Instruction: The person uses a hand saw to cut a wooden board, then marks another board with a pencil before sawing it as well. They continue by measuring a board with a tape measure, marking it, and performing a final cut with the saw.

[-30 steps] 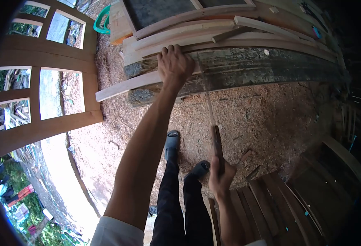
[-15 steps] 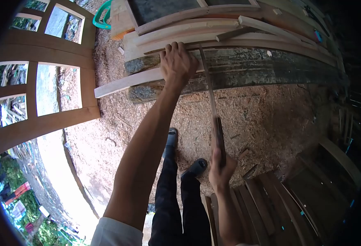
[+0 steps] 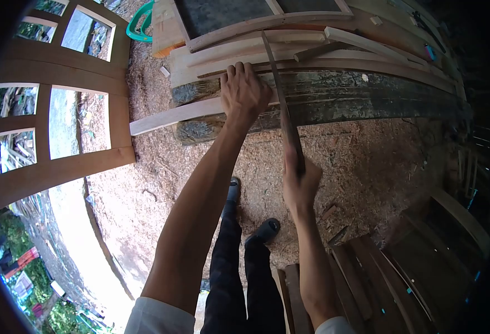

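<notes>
My right hand point(image 3: 302, 186) is closed round the handle of a handsaw point(image 3: 276, 75). Its long blade points away from me and lies across a pale wooden strip point(image 3: 170, 117), just right of my left hand. Over that strip, my left hand point(image 3: 245, 93) is closed, knuckles up, pressing it against the weathered beams point(image 3: 362, 103) beneath. The strip's left end juts out past the beams. My left fingertips and the exact spot where the blade meets the wood are hidden.
Several planks and sticks point(image 3: 362, 42) lie behind the beams, beside a framed panel point(image 3: 223, 16). A wooden window frame point(image 3: 61, 67) stands at left, near a green plastic object point(image 3: 139, 25). Sawdust point(image 3: 339, 150) covers the ground; boards point(image 3: 356, 267) lie at lower right.
My right hand has pushed the saw forward, away from me, so its tip reaches farther over the planks. My left hand stays on the strip; the view has shifted slightly.
</notes>
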Motion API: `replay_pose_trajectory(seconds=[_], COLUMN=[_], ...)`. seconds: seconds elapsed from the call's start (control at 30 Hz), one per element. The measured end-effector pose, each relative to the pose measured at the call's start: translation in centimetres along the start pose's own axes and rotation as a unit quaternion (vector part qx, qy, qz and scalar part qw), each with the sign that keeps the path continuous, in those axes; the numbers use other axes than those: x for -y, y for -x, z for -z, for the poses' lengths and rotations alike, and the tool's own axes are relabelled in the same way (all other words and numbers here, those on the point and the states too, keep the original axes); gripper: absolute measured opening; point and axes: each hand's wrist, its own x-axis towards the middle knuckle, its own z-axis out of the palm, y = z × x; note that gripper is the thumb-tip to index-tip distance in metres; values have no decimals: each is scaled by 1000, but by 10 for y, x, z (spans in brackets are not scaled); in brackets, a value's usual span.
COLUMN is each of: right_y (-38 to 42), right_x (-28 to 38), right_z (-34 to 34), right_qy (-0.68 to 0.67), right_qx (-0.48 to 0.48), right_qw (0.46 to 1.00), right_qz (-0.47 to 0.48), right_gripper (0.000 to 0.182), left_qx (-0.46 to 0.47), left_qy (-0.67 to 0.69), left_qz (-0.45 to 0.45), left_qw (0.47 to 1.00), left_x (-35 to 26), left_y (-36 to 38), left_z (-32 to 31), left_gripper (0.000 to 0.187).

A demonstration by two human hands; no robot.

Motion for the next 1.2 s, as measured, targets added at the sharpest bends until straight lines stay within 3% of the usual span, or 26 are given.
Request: replay_pose_trajectory(seconds=[0.1,0.17,0.2,0.3,0.4,0.5,0.7,0.8,0.9,1.03,1.13,1.2], right_y=[-10,40,67,73,23,14,78,30,39,55,50,46], right_x=[13,-10,-27,-41,-25,-25,-37,-15,-16,-12,-32,-66], right_z=[-5,13,22,21,1,-5,18,8,14,6,-13,-25], right_qy=[43,30,37,-22,-28,-28,-56,-7,-30,-69,-82,-78], right_qx=[6,0,-19,-21,-15,-17,-40,-10,4,-15,-53,-66], right_qw=[998,999,998,999,999,999,998,1000,999,997,995,992], right_qz=[43,20,56,21,22,18,-15,1,-40,-26,-13,80], right_gripper=[48,48,47,47,48,49,45,44,42,42,41,39], left_qx=[-12,-33,-45,-73,56,31,-8,-35,-18,-87,31,41], left_qy=[2,-10,-14,-4,2,20,14,8,9,-17,-4,3], left_qz=[-3,-19,-25,-33,8,-5,-5,-28,-35,-60,-10,-11], left_qw=[1000,999,999,997,998,999,1000,999,999,994,999,999], left_x=[0,3,4,4,-1,-1,3,3,3,3,0,-2], left_y=[1,3,3,7,2,1,1,5,7,10,8,8], left_z=[0,-5,-6,-5,7,6,2,-2,1,-2,6,13], left_gripper=[30,31,32,32,45,42,33,29,29,29,42,39])
